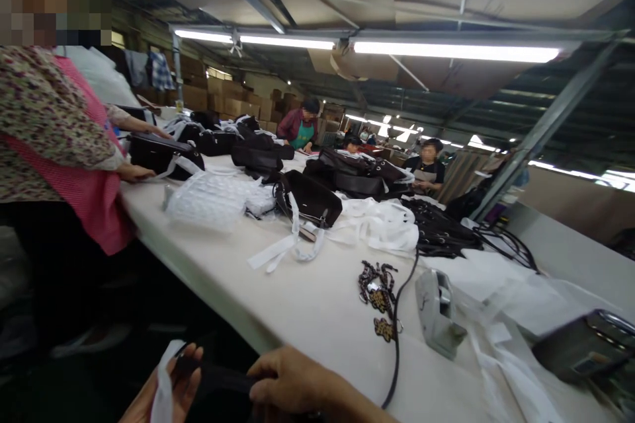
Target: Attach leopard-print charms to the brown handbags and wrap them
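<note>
Fingers of my right hand [292, 380]: pinched on a dark strap [224, 378], which spanned both hands beside the table [307, 297]. Fingers of my left hand [188, 383]: curled, slightly apart; their grip I could not tell. Risks, as I judged: loose white strip [163, 388] snagging; strap slipping floorward through slack left hold.

Your left hand [187, 386] is resting palm inward at the lower left of the frame, its fingers pointing upward and curling loosely. Your right hand [292, 380] is pinching at bottom centre, knuckles facing up, while your bare right forearm [354, 404] is slanting leftward from the bottom edge.
</note>
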Demonstrator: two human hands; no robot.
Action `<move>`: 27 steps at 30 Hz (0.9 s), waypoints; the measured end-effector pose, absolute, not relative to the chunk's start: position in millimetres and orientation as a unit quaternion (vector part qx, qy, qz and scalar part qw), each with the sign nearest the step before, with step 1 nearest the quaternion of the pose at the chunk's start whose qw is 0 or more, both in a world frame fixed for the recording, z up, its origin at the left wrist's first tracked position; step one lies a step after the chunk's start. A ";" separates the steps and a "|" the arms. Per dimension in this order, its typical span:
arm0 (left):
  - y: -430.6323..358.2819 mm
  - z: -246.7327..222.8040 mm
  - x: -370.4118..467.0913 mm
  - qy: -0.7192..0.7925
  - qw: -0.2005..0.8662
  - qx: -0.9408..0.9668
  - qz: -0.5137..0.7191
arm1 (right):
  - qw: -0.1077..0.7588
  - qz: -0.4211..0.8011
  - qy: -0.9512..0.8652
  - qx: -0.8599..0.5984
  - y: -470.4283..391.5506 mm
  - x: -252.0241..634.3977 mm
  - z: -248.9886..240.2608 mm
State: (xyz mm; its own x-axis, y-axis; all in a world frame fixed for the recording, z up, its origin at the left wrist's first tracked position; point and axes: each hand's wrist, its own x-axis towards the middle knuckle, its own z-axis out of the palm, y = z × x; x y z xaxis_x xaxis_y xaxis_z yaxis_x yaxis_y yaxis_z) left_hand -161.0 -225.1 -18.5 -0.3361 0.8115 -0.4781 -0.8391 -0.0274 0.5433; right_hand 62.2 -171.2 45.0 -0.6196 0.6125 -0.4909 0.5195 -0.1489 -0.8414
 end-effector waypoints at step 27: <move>-231.4 -21.0 -135.7 0.385 0.673 0.317 0.547 | 0.112 0.525 -0.643 -0.546 -169.9 153.6 179.6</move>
State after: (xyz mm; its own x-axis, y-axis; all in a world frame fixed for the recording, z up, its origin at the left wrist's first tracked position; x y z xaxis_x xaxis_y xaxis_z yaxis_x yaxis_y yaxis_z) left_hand -135.7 -231.4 -21.0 0.1054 0.9794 -0.1723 -0.4916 0.2019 0.8471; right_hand 153.6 -169.9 179.6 -0.3778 0.8202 -0.4296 0.5850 -0.1481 -0.7974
